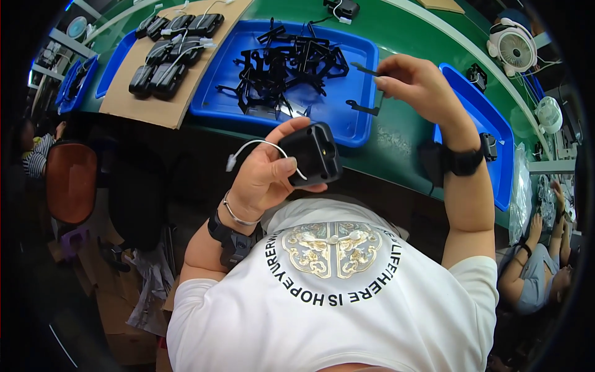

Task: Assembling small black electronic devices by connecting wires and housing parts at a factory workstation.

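My left hand (pixel 268 167) is closed around a black plastic housing (pixel 315 154), held in front of my shirt. A white cable (pixel 253 144) comes out of the housing and loops left to a small white plug. Higher and to the right, my right hand (pixel 412 87) pinches a thin black bracket (pixel 378 99) with bent ends, apart from the housing. Just left of that bracket lies a blue tray (pixel 347 127) holding a tangled heap of black brackets (pixel 291 65). Parts of the left fingers are hidden behind the housing.
Several black housings (pixel 166 79) with white cables sit on a cardboard sheet (pixel 118 105) at the left. Another blue tray (pixel 505 167) stands at the right on the green table (pixel 396 149). A white fan (pixel 515 49) is at the far right; other people sit at both sides.
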The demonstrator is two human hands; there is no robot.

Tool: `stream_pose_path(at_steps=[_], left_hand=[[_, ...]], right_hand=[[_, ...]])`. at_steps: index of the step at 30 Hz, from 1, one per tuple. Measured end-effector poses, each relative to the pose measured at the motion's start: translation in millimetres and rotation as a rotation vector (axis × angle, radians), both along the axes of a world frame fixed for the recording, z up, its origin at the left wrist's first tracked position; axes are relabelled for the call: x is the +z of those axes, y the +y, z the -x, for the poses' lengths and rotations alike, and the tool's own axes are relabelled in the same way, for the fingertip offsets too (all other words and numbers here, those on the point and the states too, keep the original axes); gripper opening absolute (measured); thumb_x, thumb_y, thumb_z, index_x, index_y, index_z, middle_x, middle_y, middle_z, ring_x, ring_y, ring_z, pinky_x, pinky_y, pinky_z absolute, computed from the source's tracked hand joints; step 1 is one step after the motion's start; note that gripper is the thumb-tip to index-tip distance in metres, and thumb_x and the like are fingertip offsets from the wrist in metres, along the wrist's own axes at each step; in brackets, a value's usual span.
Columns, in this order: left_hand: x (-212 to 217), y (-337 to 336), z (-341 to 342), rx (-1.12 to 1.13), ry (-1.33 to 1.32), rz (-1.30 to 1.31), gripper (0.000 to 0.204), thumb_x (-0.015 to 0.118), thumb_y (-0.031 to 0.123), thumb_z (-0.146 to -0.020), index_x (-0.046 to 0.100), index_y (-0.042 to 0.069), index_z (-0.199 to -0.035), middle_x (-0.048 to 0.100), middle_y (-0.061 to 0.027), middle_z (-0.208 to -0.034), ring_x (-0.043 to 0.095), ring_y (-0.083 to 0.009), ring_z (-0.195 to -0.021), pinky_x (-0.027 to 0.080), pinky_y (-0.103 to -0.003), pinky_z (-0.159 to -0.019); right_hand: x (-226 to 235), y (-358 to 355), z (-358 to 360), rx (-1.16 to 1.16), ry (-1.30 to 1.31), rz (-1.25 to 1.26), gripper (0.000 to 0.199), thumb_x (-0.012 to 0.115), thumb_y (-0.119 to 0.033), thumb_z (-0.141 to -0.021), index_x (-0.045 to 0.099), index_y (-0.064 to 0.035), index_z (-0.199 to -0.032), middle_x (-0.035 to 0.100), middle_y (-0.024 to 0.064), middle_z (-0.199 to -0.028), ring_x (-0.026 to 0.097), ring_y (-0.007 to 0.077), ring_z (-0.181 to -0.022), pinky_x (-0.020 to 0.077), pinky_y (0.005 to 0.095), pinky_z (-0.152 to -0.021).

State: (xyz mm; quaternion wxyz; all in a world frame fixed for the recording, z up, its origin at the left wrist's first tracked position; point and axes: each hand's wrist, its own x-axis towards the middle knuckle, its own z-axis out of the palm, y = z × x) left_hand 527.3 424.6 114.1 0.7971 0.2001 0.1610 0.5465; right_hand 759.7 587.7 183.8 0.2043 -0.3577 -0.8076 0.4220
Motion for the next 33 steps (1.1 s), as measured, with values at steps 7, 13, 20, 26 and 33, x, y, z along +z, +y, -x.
stream_pose_path(at_steps=[7, 13, 20, 26, 33], left_hand=[[-13.5, -2.2, 10.7, 0.225, 0.187, 0.190, 0.049, 0.061, 0.008, -0.083, 0.036, 0.006, -0.125, 0.052, -0.0141, -0.114, 0.058, -0.0287, -0.098, 0.053, -0.049, -0.077], [-17.0, 1.4, -36.7, 0.219, 0.151, 0.230, 0.036, 0.056, 0.014, -0.088, 0.040, 0.005, -0.120, 0.056, -0.0120, -0.108, 0.059, -0.0241, -0.097, 0.054, -0.045, -0.076], [-14.7, -3.8, -58.2, 0.238, 0.198, 0.215, 0.033, 0.050, 0.023, -0.092, 0.044, 0.003, -0.117, 0.057, -0.0117, -0.106, 0.059, -0.0223, -0.095, 0.055, -0.042, -0.076], [-8.3, -9.6, -39.8, 0.229, 0.242, 0.189, 0.034, 0.044, 0.027, -0.094, 0.045, 0.001, -0.116, 0.057, -0.0120, -0.105, 0.060, -0.0219, -0.094, 0.055, -0.040, -0.073], [-3.2, -6.7, -36.4, 0.181, 0.254, 0.183, 0.033, 0.041, 0.026, -0.095, 0.045, 0.000, -0.114, 0.056, -0.0139, -0.108, 0.060, -0.0238, -0.093, 0.054, -0.039, -0.076]], right_hand=[[-10.2, -87.8, 0.7, 0.038, 0.481, 0.563, 0.026, 0.059, -0.015, -0.083, 0.054, 0.0005, -0.104, 0.062, 0.0108, -0.090, 0.062, 0.0169, -0.083, 0.0495, 0.0256, -0.070], [-57.6, -102.1, -21.4, -0.008, 0.534, 0.771, 0.025, 0.059, -0.013, -0.083, 0.054, 0.0012, -0.103, 0.062, 0.0126, -0.091, 0.061, 0.0171, -0.083, 0.0501, 0.0252, -0.070], [-75.1, -102.8, -32.2, 0.012, 0.558, 0.769, 0.024, 0.059, -0.013, -0.084, 0.053, 0.0013, -0.102, 0.062, 0.0140, -0.091, 0.061, 0.0169, -0.082, 0.0509, 0.0250, -0.070], [-82.6, -107.3, -12.4, -0.002, 0.611, 0.873, 0.024, 0.056, -0.015, -0.086, 0.053, 0.0011, -0.104, 0.062, 0.0145, -0.091, 0.062, 0.0153, -0.076, 0.0520, 0.0253, -0.068], [-88.3, -109.5, -7.4, -0.059, 0.699, 0.917, 0.024, 0.055, -0.015, -0.088, 0.053, 0.0014, -0.104, 0.062, 0.0146, -0.092, 0.063, 0.0146, -0.073, 0.0526, 0.0258, -0.068]])
